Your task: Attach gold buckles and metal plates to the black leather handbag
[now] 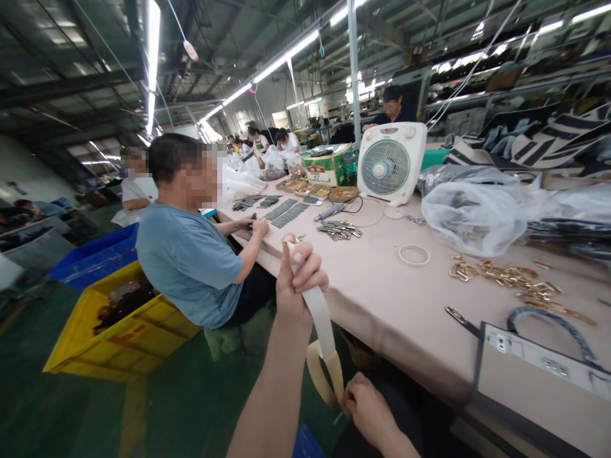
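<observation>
The beige strap (321,318) is being stretched upright beside the counter (382,292), its top being pinched by the left hand (298,280) and its loop by the right hand (365,407), seemingly for straightness

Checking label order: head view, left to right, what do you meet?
yellow crate → co-worker → left hand gripping strap → fan → plastic bag
</observation>
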Demonstrator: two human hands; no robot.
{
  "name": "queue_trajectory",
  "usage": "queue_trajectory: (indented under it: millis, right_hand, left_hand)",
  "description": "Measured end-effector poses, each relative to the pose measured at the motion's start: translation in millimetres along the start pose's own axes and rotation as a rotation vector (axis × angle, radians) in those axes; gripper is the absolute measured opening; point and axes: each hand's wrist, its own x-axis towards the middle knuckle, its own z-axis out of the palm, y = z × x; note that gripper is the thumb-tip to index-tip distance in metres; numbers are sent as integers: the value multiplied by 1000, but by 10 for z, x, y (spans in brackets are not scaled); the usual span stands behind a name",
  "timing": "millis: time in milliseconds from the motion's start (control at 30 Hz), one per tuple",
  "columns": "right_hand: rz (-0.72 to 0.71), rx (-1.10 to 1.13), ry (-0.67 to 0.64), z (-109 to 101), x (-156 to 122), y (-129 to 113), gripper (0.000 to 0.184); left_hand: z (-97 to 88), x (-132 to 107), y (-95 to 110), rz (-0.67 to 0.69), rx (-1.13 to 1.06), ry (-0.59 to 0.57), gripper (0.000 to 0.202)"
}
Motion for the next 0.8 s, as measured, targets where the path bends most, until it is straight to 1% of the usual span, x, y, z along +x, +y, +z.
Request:
queue_trajectory:
  millis: [67, 100, 167, 233, 267, 333, 433, 500, 533, 567, 667, 733, 800]
  right_hand:
    - [-24, 90, 66, -116, -57, 10, 31]
    - [-50, 148, 122, -225, -89, 12, 34]
    - [-108, 265, 249, -531, -165, 13, 35]
    - [-138, 382, 363, -911, -269, 33, 26]
    - [-128, 440, 418, -1109, -338, 55, 23]
    - [-58, 544, 537, -1488, -516, 125, 25]
    - [75, 583, 759, -1975, -861, 239, 31]
    - [89, 524, 867, -2245, -1095, 267, 29]
    - [65, 477, 880, -2365, -1199, 257, 26]
    - [24, 420, 861, -2473, -1286, 234, 24]
    - [-123, 207, 709, -2725, -1443, 116, 22]
    - [-182, 83, 639, -2828, -1471, 42, 24]
    - [-202, 27, 601, -2882, -1463, -4, 24]
  left_hand:
    - [41, -91, -169, -183, 147, -95, 20]
    - [57, -155, -264, -281, 250, -152, 22]
    - [87, -304, -452, -460, 460, -270, 26]
    - [119, -454, -621, -590, 617, -398, 39]
    - [137, -520, -696, -620, 676, -457, 47]
    - [176, -629, -837, -620, 772, -549, 57]
    - [240, -744, -1038, -564, 871, -638, 57]
    - [291, -801, -1162, -525, 910, -696, 56]
    - [321, -827, -1218, -506, 929, -724, 57]
    - [353, -851, -1267, -492, 949, -753, 57]
    - [451, -912, -1372, -469, 1013, -821, 58]
    - [503, -941, -1409, -448, 1032, -842, 57]
    - [537, -959, -1429, -424, 1025, -858, 55]
